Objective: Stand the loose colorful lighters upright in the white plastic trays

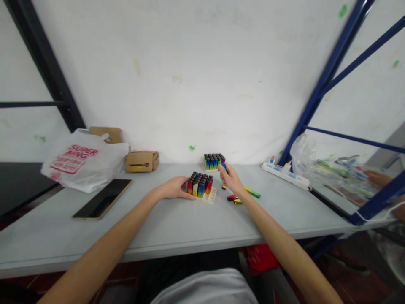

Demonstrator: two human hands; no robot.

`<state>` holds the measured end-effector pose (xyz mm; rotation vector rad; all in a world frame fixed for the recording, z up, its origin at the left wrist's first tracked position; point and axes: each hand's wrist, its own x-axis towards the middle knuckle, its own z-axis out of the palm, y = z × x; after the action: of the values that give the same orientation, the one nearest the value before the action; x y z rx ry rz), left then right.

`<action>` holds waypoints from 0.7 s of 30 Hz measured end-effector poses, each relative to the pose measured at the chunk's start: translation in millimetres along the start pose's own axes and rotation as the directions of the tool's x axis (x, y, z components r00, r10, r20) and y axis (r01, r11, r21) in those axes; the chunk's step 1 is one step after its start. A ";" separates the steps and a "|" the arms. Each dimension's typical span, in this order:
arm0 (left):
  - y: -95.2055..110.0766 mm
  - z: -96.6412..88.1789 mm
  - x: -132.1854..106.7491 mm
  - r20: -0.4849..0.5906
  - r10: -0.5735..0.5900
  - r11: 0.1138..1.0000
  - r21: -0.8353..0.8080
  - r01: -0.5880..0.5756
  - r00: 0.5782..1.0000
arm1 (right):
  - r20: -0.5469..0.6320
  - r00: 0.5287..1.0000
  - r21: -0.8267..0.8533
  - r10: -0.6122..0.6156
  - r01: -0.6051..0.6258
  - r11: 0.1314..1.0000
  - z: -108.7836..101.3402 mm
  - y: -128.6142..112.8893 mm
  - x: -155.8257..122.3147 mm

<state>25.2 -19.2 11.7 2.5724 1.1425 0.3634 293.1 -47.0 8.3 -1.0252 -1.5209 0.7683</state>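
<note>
My left hand point(176, 187) curves around the left side of a pale tray point(211, 196) and the block of lighters in it, thumb along the front. The upright lighters point(200, 185) have black tops and red, yellow, white and blue bodies; the tray's right end shows bare slots. My right hand point(231, 179) is up to the right of that tray, pinching a small blue lighter point(223, 166). Just behind its fingertips stands a second tray of lighters point(214, 162) near the wall. Loose lighters lie under and beside my right wrist, among them a green one point(252, 193) and a red one point(232, 197).
To the left are a black phone point(101, 199), a cardboard box point(142, 161) and a white plastic bag point(85, 158). A white power strip point(286, 175) lies on the right by a blue metal frame point(311, 103). Another person's hand point(378, 178) is near clear plastic bags at far right.
</note>
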 end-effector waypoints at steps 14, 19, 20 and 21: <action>3.5 -2.1 0.0 0.033 -0.002 0.999 0.035 0.001 0.999 | -0.069 0.991 -0.422 -0.113 0.074 0.904 5.0 12.1 -17.5; 2.6 -1.3 0.2 0.035 0.001 1.000 0.022 -0.001 0.999 | 0.041 0.986 -0.386 -0.163 0.166 0.908 -0.5 -1.1 -20.8; 2.0 -1.0 0.4 0.037 0.008 1.000 0.012 -0.009 0.999 | 0.063 0.984 -0.380 -0.167 0.178 0.908 -2.3 -3.5 -21.1; 1.3 -0.7 0.5 0.036 0.015 1.000 0.006 -0.015 0.999 | 0.078 0.982 -0.384 -0.173 0.189 0.904 -4.0 -5.4 -21.3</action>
<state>26.2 -19.5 12.9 2.5839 1.1141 0.3166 296.6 -68.8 5.0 -1.1399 -1.8229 0.3616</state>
